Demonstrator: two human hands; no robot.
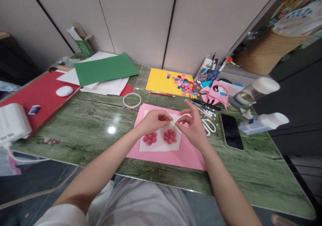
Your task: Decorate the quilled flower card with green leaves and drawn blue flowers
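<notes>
My left hand (pixel 156 121) and my right hand (pixel 192 128) meet above a white sheet of paper (pixel 161 146). Thumb and finger of each hand are pinched on a small pale green piece (pixel 173 122), too small and blurred to name its kind; the right hand's other fingers are raised. Under my hands, two round clusters of rolled pink paper coils, a left cluster (pixel 150 139) and a right cluster (pixel 170 136), sit side by side on the white sheet. That sheet rests on larger pink paper (pixel 188 157).
Yellow paper (pixel 158 80) bears many coloured paper coils (pixel 186 85). White scissors (pixel 209 127), a phone (pixel 231 132) and two bottles stand or lie at right. A tape roll (pixel 132 100), green card (pixel 105 70) and a white mouse (pixel 64 91) are at left.
</notes>
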